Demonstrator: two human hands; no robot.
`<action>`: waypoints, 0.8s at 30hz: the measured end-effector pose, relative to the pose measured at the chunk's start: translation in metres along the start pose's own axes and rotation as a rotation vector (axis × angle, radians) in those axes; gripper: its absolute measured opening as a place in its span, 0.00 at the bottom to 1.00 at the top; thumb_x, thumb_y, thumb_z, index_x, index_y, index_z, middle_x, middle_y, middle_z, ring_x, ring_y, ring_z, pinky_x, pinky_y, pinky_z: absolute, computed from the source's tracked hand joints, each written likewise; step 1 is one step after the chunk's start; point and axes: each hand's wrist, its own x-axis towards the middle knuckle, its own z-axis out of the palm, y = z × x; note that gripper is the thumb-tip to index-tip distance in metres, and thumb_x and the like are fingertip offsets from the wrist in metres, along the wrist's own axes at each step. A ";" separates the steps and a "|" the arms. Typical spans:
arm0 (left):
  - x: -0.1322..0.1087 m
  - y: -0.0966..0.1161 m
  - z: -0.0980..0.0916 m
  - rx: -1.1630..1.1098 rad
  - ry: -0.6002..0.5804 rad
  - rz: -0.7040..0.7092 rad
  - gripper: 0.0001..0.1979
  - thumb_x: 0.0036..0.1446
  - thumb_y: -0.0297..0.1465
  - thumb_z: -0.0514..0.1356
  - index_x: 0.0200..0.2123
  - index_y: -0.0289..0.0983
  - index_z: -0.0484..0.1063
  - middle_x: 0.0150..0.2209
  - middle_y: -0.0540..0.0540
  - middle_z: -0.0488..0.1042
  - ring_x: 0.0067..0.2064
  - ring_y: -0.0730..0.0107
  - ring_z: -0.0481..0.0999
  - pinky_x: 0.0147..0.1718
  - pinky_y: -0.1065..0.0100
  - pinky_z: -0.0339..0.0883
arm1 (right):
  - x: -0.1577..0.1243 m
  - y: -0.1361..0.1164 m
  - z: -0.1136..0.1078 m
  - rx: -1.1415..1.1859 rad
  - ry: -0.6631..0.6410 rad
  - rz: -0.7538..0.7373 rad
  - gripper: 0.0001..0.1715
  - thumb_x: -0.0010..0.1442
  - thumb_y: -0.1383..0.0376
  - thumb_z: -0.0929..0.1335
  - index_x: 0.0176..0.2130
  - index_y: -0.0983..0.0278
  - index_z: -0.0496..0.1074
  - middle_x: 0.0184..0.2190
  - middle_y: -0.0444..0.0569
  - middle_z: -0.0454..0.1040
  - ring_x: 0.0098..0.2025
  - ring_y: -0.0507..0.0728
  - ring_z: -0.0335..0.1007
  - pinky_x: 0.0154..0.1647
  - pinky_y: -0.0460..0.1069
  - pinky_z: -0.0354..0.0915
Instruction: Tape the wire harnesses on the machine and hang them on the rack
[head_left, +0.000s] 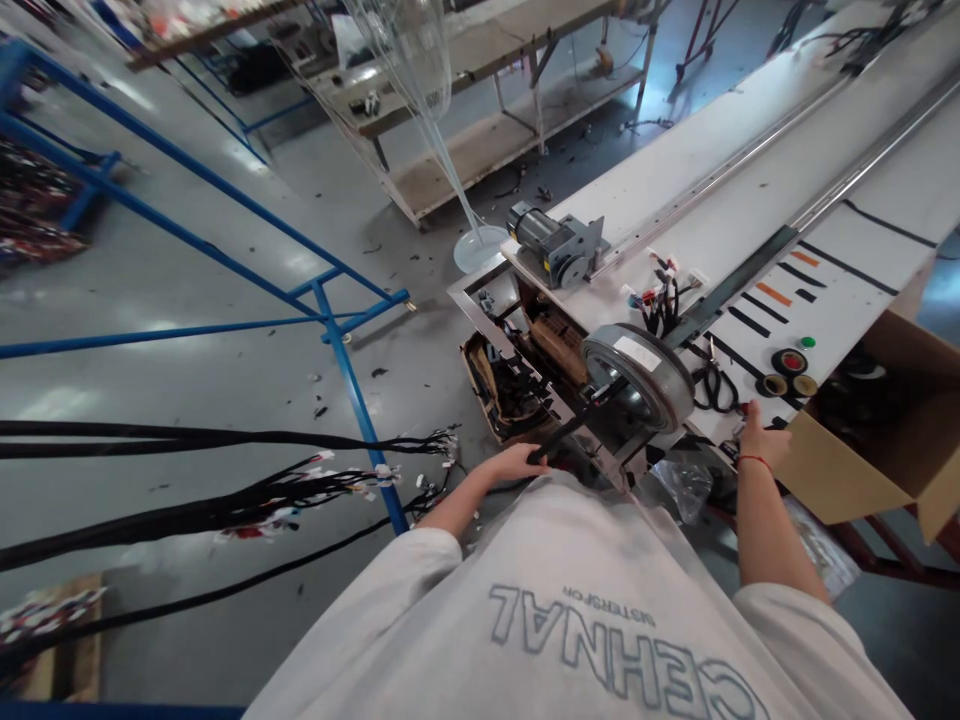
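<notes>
Near the bench end, my left hand (517, 462) is closed around a black-wrapped cable harness (566, 430), which runs up toward a large grey roll (649, 380) with a white label. My right hand (763, 440) is at the bench's front edge, fingers curled; a small reddish thing shows at its fingertips, too small to name. Just beyond it lie black-handled scissors (718, 388) and small rolls of tape (789, 362). Wire ends with white connectors (664, 290) stand up behind the grey roll.
An open cardboard box (847, 465) stands right of my right hand. A motor (544, 235) sits at the bench's far corner. On the left, a blue metal frame (349, 380) and several hanging black harnesses (187, 515) take up room. A fan base (480, 250) stands behind.
</notes>
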 end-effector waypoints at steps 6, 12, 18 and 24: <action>-0.045 0.010 0.025 0.022 0.295 0.041 0.23 0.65 0.48 0.48 0.37 0.35 0.71 0.35 0.44 0.76 0.36 0.65 0.72 0.39 0.67 0.65 | -0.002 -0.002 -0.003 0.009 0.007 0.008 0.47 0.55 0.41 0.70 0.54 0.78 0.66 0.52 0.78 0.69 0.58 0.77 0.66 0.58 0.64 0.63; -0.027 0.041 0.032 -0.059 0.405 0.041 0.23 0.67 0.44 0.45 0.33 0.36 0.71 0.30 0.46 0.74 0.33 0.67 0.71 0.37 0.67 0.63 | -0.004 -0.004 -0.005 -0.002 -0.011 -0.001 0.46 0.57 0.41 0.69 0.54 0.78 0.66 0.53 0.77 0.69 0.58 0.77 0.65 0.58 0.65 0.63; -0.003 0.062 0.030 -0.054 0.459 0.084 0.22 0.67 0.44 0.46 0.32 0.36 0.71 0.30 0.46 0.73 0.34 0.66 0.71 0.38 0.67 0.63 | -0.001 0.000 -0.004 0.030 -0.018 -0.014 0.46 0.56 0.41 0.69 0.53 0.78 0.66 0.53 0.77 0.68 0.58 0.77 0.65 0.58 0.65 0.62; 0.018 0.078 0.027 0.012 0.421 0.079 0.19 0.67 0.42 0.49 0.31 0.36 0.70 0.29 0.46 0.73 0.33 0.65 0.71 0.37 0.66 0.64 | -0.002 -0.001 -0.004 0.046 -0.023 -0.010 0.44 0.56 0.43 0.70 0.53 0.78 0.65 0.53 0.77 0.68 0.58 0.75 0.65 0.59 0.62 0.62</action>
